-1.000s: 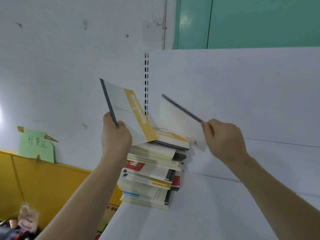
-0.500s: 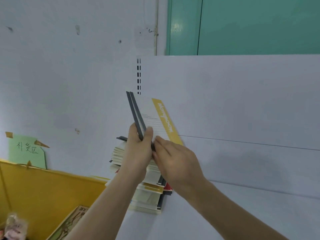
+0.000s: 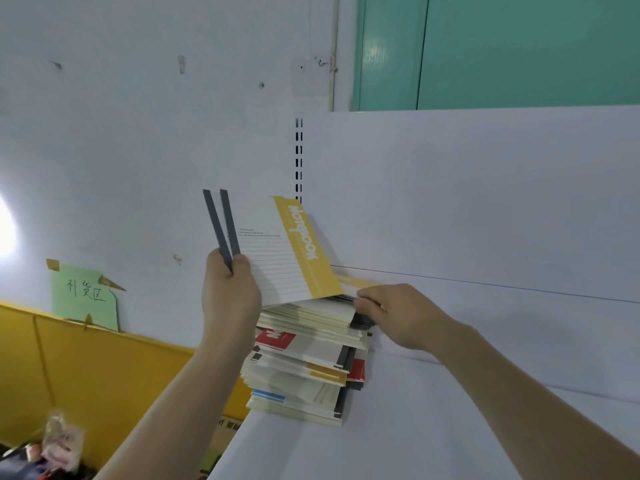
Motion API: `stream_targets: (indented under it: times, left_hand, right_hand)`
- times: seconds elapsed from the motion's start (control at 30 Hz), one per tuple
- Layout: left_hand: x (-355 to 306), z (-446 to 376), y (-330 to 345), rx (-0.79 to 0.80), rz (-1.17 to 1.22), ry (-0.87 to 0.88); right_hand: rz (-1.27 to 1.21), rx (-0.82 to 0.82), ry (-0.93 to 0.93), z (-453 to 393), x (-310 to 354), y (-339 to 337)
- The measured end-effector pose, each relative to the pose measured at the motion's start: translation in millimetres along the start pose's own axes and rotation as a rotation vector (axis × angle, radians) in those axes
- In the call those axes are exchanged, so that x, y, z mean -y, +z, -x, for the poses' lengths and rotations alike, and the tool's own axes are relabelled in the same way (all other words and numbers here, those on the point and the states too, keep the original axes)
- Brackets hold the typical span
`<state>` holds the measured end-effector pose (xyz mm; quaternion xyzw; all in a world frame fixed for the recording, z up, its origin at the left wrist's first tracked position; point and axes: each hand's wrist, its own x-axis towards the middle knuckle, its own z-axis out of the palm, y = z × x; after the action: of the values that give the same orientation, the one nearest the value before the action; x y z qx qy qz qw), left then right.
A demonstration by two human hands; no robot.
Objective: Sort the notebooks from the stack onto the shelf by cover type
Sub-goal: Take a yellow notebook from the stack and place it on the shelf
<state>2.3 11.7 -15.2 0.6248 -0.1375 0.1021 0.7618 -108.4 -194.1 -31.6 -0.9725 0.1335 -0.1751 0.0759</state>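
Observation:
A tall stack of notebooks (image 3: pixel 304 362) with white, yellow, red and blue covers stands at the left end of the white shelf (image 3: pixel 433 427). My left hand (image 3: pixel 230 292) holds two yellow-striped notebooks (image 3: pixel 277 251) upright above the stack, gripping them by their dark grey spines. My right hand (image 3: pixel 391 311) is at the top right corner of the stack, its fingers pinching the edge of the uppermost yellow-striped notebook (image 3: pixel 360 284) there.
The white back panel (image 3: pixel 485 202) of the shelf rises behind the stack, with a slotted upright (image 3: pixel 299 157) at its left edge. A yellow board (image 3: pixel 86 368) and a green paper label (image 3: pixel 83 296) are at the lower left. Clutter lies at the bottom left corner.
My right hand let go of the second notebook, now held with the first in my left hand, and dropped to the top of the stack. The view shifted slightly.

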Motion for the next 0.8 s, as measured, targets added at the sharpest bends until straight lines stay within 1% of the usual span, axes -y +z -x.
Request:
stream_targets:
  times: [0.07,0.1,0.17,0.23,0.33,0.37,0.43,0.53,0.67,0.8]
  left_hand:
    - [-1,0,-1,-0.018,-0.008,-0.001]
    - [-1,0,-2,-0.024,-0.011,-0.002]
    - [-1,1,-3,-0.038,-0.013,0.002]
    - [-1,2,-3,-0.06,-0.012,0.005]
    - [-2,4,-2,-0.075,-0.004,0.0]
    - [-2,5,0,-0.069,0.005,-0.005]
    - [-3,11,5,-0.043,0.02,-0.015]
    - [-5,26,19,0.03,0.028,-0.018]
    - [-9,45,39,0.134,0.077,-0.012]
    - [-7,60,52,0.238,0.162,0.012]
  right_hand:
    - [0.24,-0.12,-0.039,3,2,-1]
    - [0.293,-0.179,-0.05,5,3,-3]
    - [0.265,-0.258,-0.052,5,2,-7]
    - [0.238,-0.356,-0.004,4,-2,-15]
    - [0.085,-0.649,0.047,7,-10,-33]
    - [0.033,-0.727,0.035,9,-8,-38]
    - [0.035,-0.824,-0.028,15,3,-41]
    - [0.097,-0.824,-0.101,26,33,-32]
    - [0.229,-0.848,-0.172,39,69,-3]
    - [0.121,-0.757,-0.179,48,72,23]
